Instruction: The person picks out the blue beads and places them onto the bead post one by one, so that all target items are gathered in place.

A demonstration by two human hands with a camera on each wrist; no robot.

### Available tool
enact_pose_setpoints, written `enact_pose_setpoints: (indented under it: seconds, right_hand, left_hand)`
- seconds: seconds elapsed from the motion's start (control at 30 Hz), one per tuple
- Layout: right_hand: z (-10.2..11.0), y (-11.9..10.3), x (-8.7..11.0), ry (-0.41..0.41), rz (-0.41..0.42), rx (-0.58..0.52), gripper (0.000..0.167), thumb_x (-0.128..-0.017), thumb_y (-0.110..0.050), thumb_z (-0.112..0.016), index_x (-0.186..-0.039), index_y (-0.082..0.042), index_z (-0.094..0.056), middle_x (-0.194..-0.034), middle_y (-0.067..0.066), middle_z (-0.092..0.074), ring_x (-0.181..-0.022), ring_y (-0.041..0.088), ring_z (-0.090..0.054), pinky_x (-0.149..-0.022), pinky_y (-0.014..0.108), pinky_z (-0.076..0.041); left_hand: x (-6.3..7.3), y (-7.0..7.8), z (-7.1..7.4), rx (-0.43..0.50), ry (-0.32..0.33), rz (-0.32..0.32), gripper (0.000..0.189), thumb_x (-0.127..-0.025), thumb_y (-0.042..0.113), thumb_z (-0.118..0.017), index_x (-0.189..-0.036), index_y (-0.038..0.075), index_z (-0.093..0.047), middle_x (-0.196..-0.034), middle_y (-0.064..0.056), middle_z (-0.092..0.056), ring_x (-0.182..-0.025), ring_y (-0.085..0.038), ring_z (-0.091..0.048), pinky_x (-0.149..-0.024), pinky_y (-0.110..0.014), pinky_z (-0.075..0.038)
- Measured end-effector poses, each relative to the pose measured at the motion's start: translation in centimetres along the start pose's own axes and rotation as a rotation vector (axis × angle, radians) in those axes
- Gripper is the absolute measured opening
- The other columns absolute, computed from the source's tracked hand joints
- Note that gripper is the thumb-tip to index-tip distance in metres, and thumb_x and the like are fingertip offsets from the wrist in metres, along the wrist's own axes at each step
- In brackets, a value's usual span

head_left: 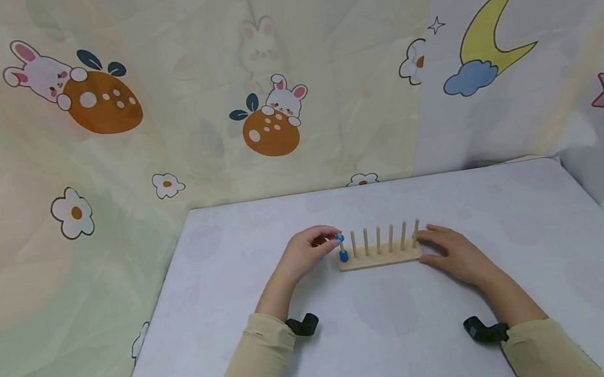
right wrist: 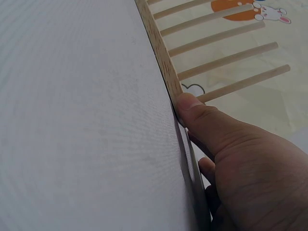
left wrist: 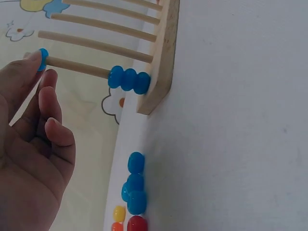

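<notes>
A wooden peg board [head_left: 378, 260] with a row of upright pegs stands on the table. My left hand [head_left: 303, 252] pinches a blue bead [left wrist: 44, 59] between thumb and fingertips at the tip of the leftmost peg. The peg's end is inside the bead or right at it. Three blue beads [left wrist: 128, 79] sit stacked at the foot of that same peg, while the other pegs are bare. At the opposite end, my right hand [head_left: 458, 256] grips the board's base, its thumb [right wrist: 188, 102] on the front corner and its other fingers partly hidden behind.
Several loose beads lie on the table past the board's left end: blue ones [left wrist: 136, 163], a red one [left wrist: 137, 224], a yellow one [left wrist: 119, 213] and an orange one [left wrist: 117, 226]. A printed cloth [head_left: 188, 68] hangs behind the white table [head_left: 386, 346].
</notes>
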State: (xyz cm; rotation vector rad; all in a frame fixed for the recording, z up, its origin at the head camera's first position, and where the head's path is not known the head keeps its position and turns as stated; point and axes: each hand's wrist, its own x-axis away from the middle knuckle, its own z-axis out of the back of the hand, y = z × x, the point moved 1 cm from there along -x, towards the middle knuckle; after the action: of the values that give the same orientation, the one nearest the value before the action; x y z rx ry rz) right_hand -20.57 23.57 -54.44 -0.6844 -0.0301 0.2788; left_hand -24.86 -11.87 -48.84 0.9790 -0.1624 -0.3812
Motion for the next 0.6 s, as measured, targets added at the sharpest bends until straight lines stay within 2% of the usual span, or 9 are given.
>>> enact_pose_setpoints:
  seconds: [0.4,0.6]
  right_hand:
    - [0.04,0.11,0.06,-0.002,0.006,0.01,0.058,-0.091,-0.041,-0.07,-0.139,-0.012,-0.055,-0.152,0.026,-0.039,-0.141,0.049,-0.032,-0.109,0.067,-0.027]
    - [0.0,0.13,0.05,-0.002,0.007,0.014,0.059,-0.091,-0.041,-0.07,-0.139,-0.012,-0.055,-0.152,0.026,-0.039,-0.141,0.049,-0.032,-0.109,0.068,-0.027]
  left_hand:
    - [0.18,-0.83,-0.59,-0.009,-0.047,0.038,0.024,-0.092,0.035,-0.07,-0.115,0.03,-0.072,-0.108,0.011,-0.07,-0.094,-0.011,-0.061,-0.078,-0.028,-0.05]
    - [0.14,-1.08,-0.8,-0.044,-0.071,0.06,0.026,-0.092,0.035,-0.07,-0.117,0.029,-0.071,-0.11,0.01,-0.069,-0.095,-0.011,-0.06,-0.079,-0.028,-0.05]
